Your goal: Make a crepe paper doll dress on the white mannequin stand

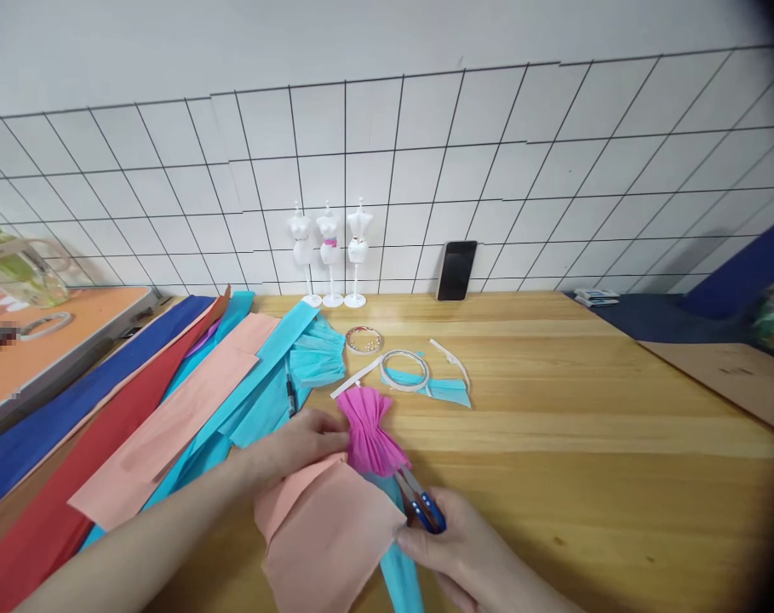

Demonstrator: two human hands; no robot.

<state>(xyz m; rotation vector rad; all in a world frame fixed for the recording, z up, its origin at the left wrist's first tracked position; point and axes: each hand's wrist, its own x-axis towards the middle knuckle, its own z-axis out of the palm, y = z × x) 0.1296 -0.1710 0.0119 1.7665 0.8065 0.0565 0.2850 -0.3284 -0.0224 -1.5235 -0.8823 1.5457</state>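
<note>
My left hand (313, 438) is closed at the top edge of a peach crepe paper sheet (332, 545), which is partly folded over. The right corner of that sheet is pinched at the thumb of my right hand (454, 545). Blue-handled scissors (421, 502) lie against my right hand, blades toward a gathered pink crepe paper piece (369, 434); whether those fingers touch the handles is unclear. The pink piece, pinched in at its middle, sits just beyond both hands. Part of a blue crepe strip (403, 583) shows beneath the peach sheet.
Crepe paper strips, including a red one (99, 443), cover the left side with a black pen (290, 396). Tape rolls (404, 352) lie mid-table. Three small white mannequins (328, 247) and a phone (456, 271) stand by the tiled wall. Cardboard (731, 375) lies right.
</note>
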